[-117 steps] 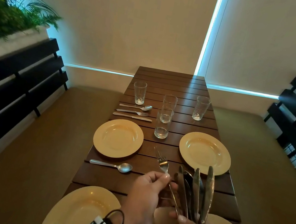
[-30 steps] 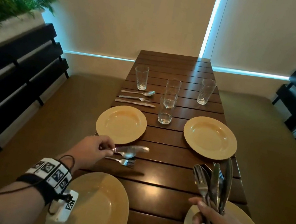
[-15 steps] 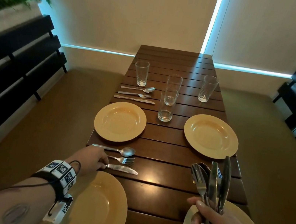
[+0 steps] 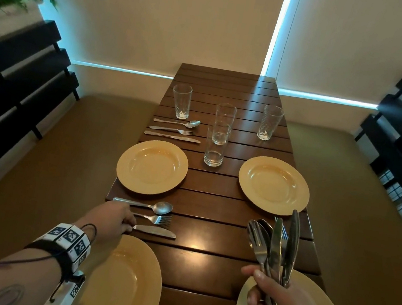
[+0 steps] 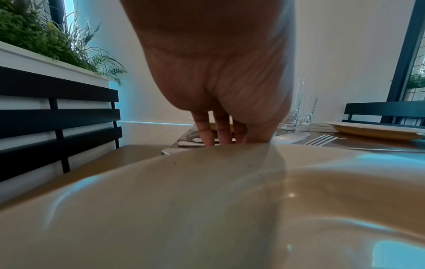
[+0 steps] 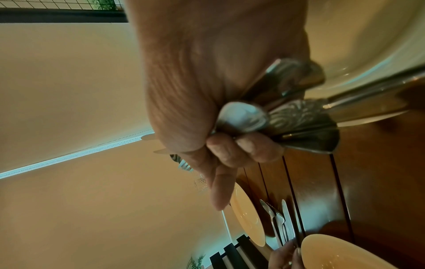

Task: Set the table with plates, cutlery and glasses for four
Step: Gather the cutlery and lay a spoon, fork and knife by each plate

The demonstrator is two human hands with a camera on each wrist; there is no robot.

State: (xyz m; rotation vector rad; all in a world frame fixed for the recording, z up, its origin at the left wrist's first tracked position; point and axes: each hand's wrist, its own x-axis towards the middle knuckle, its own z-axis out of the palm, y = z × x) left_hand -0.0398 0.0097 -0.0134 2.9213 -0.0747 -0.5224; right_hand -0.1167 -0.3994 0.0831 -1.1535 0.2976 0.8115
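My left hand (image 4: 128, 224) reaches over the near-left yellow plate (image 4: 126, 285). Its fingertips (image 5: 208, 140) point straight down and touch the handle end of a knife (image 4: 156, 231) lying on the table. Beyond the knife lie a fork (image 4: 155, 219) and a spoon (image 4: 152, 206). Above the near-right plate (image 4: 324, 298), my right hand (image 4: 267, 294) grips a cutlery bundle (image 4: 275, 243) of several knives, forks and spoons, tips up. The bundle's handles (image 6: 299, 123) fan out of my fist in the right wrist view.
Two more yellow plates (image 4: 152, 167) (image 4: 273, 185) sit further up the slatted wooden table (image 4: 204, 258). A second spoon, fork and knife set (image 4: 173, 130) lies beyond the left one. Several glasses (image 4: 215, 145) stand mid-table. Black benches (image 4: 15, 86) flank both sides.
My left hand has laid the knife flat below the fork and spoon and stays at its handle. The right hand still holds the bundle in the same place.
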